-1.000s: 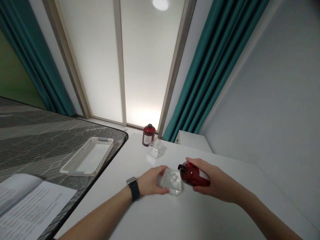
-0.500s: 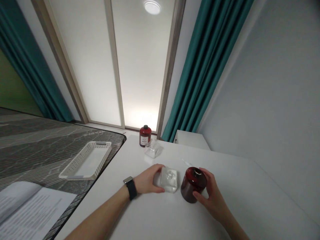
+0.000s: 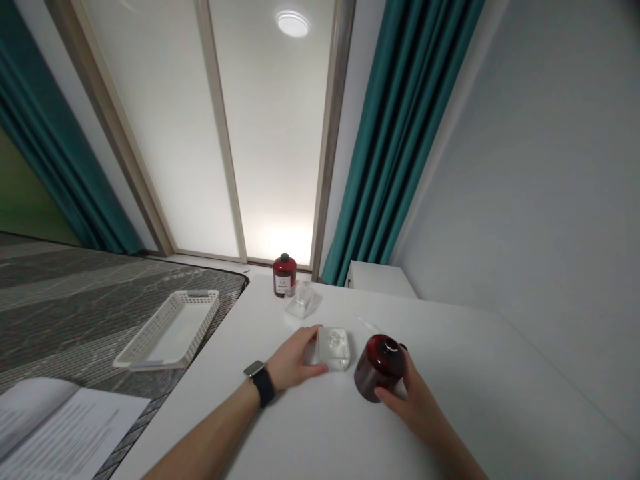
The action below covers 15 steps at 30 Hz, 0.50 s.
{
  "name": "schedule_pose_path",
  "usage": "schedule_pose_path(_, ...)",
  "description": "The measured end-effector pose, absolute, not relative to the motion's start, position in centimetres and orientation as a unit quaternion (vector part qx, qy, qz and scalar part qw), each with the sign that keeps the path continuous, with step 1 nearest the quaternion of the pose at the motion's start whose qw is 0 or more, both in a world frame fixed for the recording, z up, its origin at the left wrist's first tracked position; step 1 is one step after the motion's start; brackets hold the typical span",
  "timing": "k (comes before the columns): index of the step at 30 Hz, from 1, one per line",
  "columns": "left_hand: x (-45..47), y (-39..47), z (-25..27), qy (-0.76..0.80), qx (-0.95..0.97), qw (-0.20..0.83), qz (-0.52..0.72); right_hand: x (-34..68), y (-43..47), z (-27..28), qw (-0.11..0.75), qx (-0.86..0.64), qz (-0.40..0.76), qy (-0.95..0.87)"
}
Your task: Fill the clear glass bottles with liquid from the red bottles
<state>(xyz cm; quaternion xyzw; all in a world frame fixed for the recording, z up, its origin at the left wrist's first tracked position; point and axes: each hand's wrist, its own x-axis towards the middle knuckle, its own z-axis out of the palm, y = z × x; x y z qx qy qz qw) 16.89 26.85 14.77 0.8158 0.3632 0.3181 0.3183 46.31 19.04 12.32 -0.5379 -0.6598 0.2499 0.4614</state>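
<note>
My left hand, with a dark-strapped watch on its wrist, curves round the left side of a square clear glass bottle standing on the white table. Its thumb and fingertips rest at the bottle's near and far edges. To the right, my right hand grips a dark red bottle whose open neck shows no cap. A small black piece, perhaps the cap, shows by the right fingertips. Just behind the red bottle lies a thin clear dropper-like stick, partly hidden.
Another red bottle with a black cap and white label stands at the table's far end, beside clear crumpled packaging. On a grey patterned surface at left sit a white basket and an open book. A white cabinet stands beyond the table.
The view has shifted slightly, so most things appear a little further left. Both hands keep their hold, and the dark red bottle is slightly more tilted toward the glass one.
</note>
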Motion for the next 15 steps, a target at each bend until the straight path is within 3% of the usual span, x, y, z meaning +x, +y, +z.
schedule_pose_path(15, 15.5, 26.6, 16.7, 0.363, 0.808, 0.372, 0.277, 44.8, 23.8, 18.7, 0.454, -0.525, 0.296, -0.656)
